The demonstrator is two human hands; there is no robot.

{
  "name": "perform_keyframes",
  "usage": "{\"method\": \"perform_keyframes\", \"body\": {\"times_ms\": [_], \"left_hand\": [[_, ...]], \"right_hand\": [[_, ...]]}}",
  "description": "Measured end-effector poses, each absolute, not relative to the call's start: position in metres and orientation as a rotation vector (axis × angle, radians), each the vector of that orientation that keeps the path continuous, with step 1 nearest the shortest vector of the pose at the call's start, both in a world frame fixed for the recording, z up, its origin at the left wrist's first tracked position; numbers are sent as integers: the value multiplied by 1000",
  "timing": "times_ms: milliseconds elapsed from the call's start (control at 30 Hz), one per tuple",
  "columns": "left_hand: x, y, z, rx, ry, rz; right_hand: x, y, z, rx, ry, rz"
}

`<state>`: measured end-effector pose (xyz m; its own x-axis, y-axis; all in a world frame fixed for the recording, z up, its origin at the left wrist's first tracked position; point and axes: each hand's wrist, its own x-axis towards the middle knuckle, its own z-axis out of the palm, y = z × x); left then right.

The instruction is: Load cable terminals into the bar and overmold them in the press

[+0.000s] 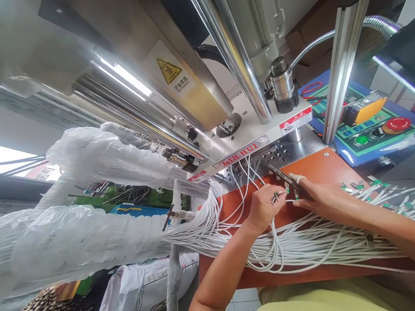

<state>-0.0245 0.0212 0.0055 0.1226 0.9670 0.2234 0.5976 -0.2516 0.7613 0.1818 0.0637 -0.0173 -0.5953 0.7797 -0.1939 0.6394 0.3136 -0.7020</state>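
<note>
My left hand [265, 207] is closed over the orange worktop, its fingers pinched around the end of a white cable [275, 231]. A small shiny metal piece [278, 197] shows at its fingers; I cannot make out what it is. Just to the right, my right hand [313, 197] grips the near end of a narrow metal mould plate [280, 174], thumb and forefinger on either side. Small green-and-metal connector ends [286, 189] lie along that plate between both hands. Other white cables [251, 170] run out from under the press head marked MIN-HUI.
A thick bundle of white cables [315, 239] crosses the orange worktop [337, 169], with connector ends [408, 202] at right. The press [243, 153] overhangs the hands. A blue control box [375, 139] stands behind. Plastic-wrapped cable coils [91, 232] hang at left.
</note>
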Motion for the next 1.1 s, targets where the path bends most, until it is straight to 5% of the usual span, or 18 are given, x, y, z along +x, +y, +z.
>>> {"method": "perform_keyframes", "body": {"times_ms": [433, 1100], "left_hand": [[-47, 13, 13, 1187, 1286, 888], [-38, 32, 20, 784, 1391, 1298]], "right_hand": [[183, 67, -10, -1305, -2353, 1263], [182, 66, -15, -1356, -2341, 1190]]}}
